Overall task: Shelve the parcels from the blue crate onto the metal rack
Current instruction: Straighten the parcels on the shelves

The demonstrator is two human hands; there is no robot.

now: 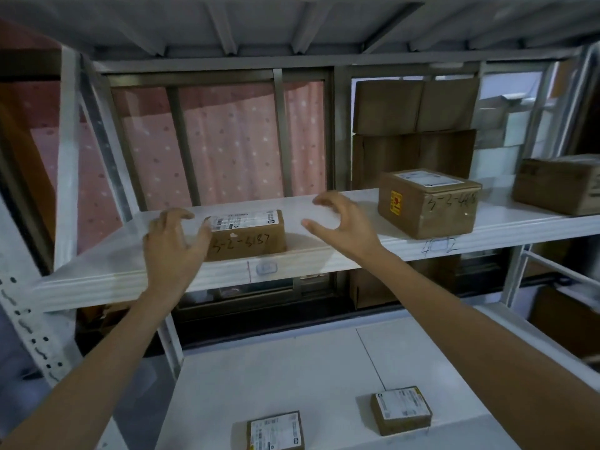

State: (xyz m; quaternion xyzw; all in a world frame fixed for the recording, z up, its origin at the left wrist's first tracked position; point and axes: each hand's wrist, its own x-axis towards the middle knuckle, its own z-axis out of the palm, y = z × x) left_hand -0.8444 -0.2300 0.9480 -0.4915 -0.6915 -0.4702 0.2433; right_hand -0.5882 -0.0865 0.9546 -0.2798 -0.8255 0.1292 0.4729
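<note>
Left hand [172, 241] touching parcel [246, 235], right hand [341, 222] hovering, both grips released

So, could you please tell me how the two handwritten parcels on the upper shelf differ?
The left parcel is lower and flatter; the right parcel is taller and bulkier. Only the right one carries a yellow sticker. The left hand touches the left one; nothing touches the right. Both are brown cardboard with white labels.

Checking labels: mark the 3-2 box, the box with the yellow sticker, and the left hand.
3-2 box [246, 237], head view, front face with the handwritten number.
Yellow-sticker box [444, 212], head view, front face right of the sticker.
Left hand [173, 243], head view, back of the hand, at the 3-2 box's left end.
</note>
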